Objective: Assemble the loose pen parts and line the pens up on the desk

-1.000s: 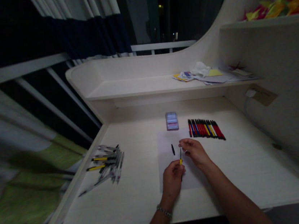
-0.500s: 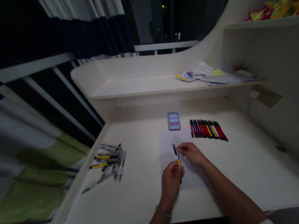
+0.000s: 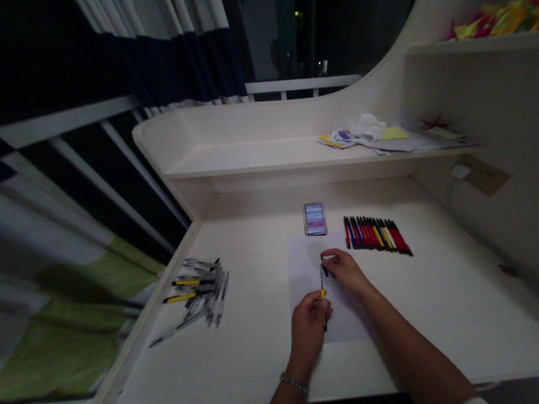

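Observation:
My left hand is closed around a yellow and black pen, its thin refill end pointing away from me over a white sheet of paper. Just beyond that tip, the fingers of my right hand pinch a small black pen cap. The cap is partly covered by the fingers. Whether it touches the pen tip I cannot tell.
A loose heap of clear and yellow pens lies to the left. Several red, blue, yellow and white pens lie in a row at right. A phone lies beyond the paper. Papers rest on the shelf.
The black cap, standing out left of my right fingertips before, is now tucked against them at a different angle. My right fingers have shifted slightly; my left hand holds the pen as before.

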Demonstrator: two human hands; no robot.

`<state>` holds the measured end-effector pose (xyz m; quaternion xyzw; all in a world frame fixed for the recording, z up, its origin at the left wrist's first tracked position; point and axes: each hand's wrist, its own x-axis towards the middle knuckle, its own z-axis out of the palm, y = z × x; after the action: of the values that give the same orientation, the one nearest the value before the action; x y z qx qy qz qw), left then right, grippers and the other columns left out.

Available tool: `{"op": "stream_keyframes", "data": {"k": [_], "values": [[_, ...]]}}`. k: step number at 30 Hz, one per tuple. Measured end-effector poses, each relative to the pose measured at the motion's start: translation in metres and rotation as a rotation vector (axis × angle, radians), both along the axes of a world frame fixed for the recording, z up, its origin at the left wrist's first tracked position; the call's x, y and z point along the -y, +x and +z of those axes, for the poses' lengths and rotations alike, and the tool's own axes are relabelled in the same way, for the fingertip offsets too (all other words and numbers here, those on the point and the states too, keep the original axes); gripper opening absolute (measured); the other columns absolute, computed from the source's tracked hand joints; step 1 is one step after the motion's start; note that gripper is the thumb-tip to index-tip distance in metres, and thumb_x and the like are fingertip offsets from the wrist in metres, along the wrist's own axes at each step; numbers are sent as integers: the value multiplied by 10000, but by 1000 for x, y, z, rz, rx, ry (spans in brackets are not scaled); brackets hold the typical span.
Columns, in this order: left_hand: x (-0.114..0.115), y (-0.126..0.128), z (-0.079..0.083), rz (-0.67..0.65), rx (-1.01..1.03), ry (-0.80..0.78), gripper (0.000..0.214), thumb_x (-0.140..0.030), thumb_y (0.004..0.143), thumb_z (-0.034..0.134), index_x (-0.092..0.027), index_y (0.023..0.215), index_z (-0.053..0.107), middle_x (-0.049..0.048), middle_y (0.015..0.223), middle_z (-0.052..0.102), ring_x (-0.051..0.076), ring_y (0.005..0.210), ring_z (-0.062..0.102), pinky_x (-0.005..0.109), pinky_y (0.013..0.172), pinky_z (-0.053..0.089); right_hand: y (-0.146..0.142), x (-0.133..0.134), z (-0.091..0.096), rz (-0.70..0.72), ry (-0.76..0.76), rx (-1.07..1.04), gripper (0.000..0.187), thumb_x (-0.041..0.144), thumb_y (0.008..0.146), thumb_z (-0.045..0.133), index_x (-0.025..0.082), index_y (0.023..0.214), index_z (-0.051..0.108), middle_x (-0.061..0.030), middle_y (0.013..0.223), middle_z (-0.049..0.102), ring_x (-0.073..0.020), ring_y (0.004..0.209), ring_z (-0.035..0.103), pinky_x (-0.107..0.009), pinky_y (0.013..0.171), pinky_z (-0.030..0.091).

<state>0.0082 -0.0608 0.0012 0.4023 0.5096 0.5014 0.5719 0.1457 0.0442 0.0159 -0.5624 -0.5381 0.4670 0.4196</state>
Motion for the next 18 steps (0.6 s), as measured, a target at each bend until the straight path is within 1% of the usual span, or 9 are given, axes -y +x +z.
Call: {"op": "stream_keyframes", "data": {"k": [1, 3, 6, 8, 10, 18], "values": [[0, 1, 0, -3, -1, 0, 435, -473, 744, 722, -131, 1010, 691, 88, 797, 717, 184, 689, 671, 282, 651, 529, 4, 2, 4, -20, 7, -129, 407, 404, 756, 646, 161, 1081, 636, -17, 695, 668, -145, 571, 553, -260, 545, 403], [-1, 4, -2, -16, -1, 3, 429, -462, 752, 716, -129, 1021, 690, 90, 807, 716, 183, 691, 672, 288, 660, 533, 10, 6, 16, -65, 25, -307, 489, 440, 704, 707, 179, 1110, 629, -14, 718, 674, -128, 551, 528, -252, 523, 390], [-1, 9, -3, -38, -5, 7, 408, -447, 763, 711, -131, 1022, 694, 87, 814, 716, 178, 698, 670, 290, 676, 537, 13, 11, 33, -125, 42, -422, 508, 444, 660, 761, 199, 1086, 635, -33, 781, 690, -129, 590, 546, -251, 534, 406], [0, 11, -2, -42, -7, 6, 397, -438, 761, 715, -131, 1012, 698, 82, 809, 715, 173, 692, 666, 286, 675, 537, 12, 12, 40, -130, 54, -431, 504, 441, 657, 771, 202, 1078, 634, -30, 774, 686, -129, 594, 548, -252, 537, 412], [0, 11, -1, -41, -3, 4, 400, -435, 753, 723, -130, 1011, 701, 81, 808, 715, 171, 681, 663, 284, 668, 537, 10, 13, 42, -121, 71, -420, 484, 436, 668, 768, 202, 1070, 633, -25, 766, 681, -125, 589, 544, -251, 536, 412], [0, 7, 0, -39, -27, 11, 409, -425, 742, 733, -121, 1014, 705, 81, 796, 710, 163, 664, 648, 270, 643, 527, 7, 13, 35, -67, 121, -369, 420, 407, 705, 736, 204, 1058, 635, -3, 728, 655, -120, 559, 518, -249, 512, 381]]}}
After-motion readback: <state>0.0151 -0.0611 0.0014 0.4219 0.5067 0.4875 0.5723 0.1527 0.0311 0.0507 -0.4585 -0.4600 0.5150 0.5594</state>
